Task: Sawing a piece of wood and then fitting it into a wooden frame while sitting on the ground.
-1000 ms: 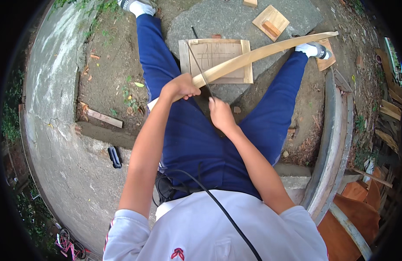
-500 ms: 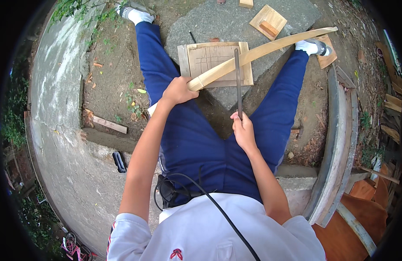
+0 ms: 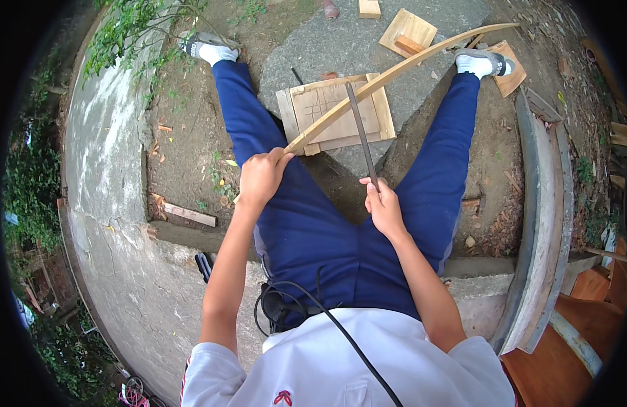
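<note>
Since the frame 0.5 s back, the right hand (image 3: 383, 207) had swung its long dark tool, prob. a flat file or rasp (image 3: 361, 134), so the tip leaned further out over the wooden board (image 3: 337, 115), & the head view had shifted a bit; the curved wooden strip (image 3: 395, 71) sat about as before.

Left hand (image 3: 261, 178) was fisted tight round the near end of the strip, thumb on top. From that grip the strip ran up & away to the right, crossing above the board & ending near the right shoe (image 3: 481, 63). Right hand was closed round the file's near end, just right of the left fist w/ a gap between them; the blade rose from that grip & crossed the strip roughly mid-length. Whether blade actually touched wood, can't tell at this res.

Progress, as a judgement: strip looked already bent & fairly smooth, so shaping seemed well along; filing looked under way, not finished. No clear pile of shavings showed, so amt removed is unclear. Small wood blocks (image 3: 409, 34) lay beyond the strip's far end, untouched. Stone slab (image 3: 340, 47) lay under the board.
</note>
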Available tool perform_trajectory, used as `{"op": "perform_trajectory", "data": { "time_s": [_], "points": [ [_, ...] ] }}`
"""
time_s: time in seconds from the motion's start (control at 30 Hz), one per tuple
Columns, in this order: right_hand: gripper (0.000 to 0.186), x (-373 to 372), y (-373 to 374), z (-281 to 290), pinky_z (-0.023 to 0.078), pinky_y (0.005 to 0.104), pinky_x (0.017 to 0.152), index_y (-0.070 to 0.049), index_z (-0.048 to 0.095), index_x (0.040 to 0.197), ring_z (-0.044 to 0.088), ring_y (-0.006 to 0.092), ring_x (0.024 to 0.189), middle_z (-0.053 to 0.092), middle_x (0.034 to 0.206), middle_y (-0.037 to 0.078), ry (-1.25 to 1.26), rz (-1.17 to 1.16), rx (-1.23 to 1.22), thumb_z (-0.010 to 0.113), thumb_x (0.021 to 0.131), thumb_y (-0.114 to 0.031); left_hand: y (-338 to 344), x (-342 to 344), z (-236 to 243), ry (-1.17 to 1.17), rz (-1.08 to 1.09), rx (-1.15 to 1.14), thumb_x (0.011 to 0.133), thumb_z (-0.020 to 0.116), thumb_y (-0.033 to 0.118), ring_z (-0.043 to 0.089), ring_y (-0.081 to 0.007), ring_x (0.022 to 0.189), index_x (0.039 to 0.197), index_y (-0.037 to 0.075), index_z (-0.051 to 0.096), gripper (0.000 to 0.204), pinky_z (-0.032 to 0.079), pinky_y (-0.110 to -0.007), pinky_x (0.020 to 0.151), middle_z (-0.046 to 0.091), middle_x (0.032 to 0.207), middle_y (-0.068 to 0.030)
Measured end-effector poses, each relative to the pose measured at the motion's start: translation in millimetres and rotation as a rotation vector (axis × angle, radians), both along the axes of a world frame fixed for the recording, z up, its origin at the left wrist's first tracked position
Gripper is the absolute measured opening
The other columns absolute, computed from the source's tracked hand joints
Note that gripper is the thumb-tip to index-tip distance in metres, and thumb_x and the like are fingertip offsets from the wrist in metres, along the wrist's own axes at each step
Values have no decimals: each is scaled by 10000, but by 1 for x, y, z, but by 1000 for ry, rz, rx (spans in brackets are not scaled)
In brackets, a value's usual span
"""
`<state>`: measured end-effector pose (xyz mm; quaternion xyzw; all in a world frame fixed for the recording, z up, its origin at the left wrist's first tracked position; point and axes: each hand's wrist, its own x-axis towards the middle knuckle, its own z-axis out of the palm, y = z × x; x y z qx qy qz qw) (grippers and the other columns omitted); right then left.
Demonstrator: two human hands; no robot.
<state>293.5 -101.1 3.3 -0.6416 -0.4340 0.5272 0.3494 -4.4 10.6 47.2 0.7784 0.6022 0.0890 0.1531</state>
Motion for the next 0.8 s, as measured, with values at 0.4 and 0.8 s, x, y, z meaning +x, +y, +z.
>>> {"op": "perform_trajectory", "data": {
  "time_s": [0.4,0.8],
  "points": [
    [260,-5,5,7,533,476,697,-25,670,1137,711,363,743,705,781,158,-212,191,92,509,1151,-229,25,10,22,39,59,-283,887,825,515,769,-433,928,1024,3,782,532,609,-530,878,778,928,-262],
    [289,-24,32,-3,502,601,734,-16,613,1048,685,520,850,698,837,284,-386,282,129,529,1132,-279,25,1,-21,28,88,-352,775,795,359,775,-401,977,1066,48,828,427,609,-488,938,800,977,-217]
  ]
}}
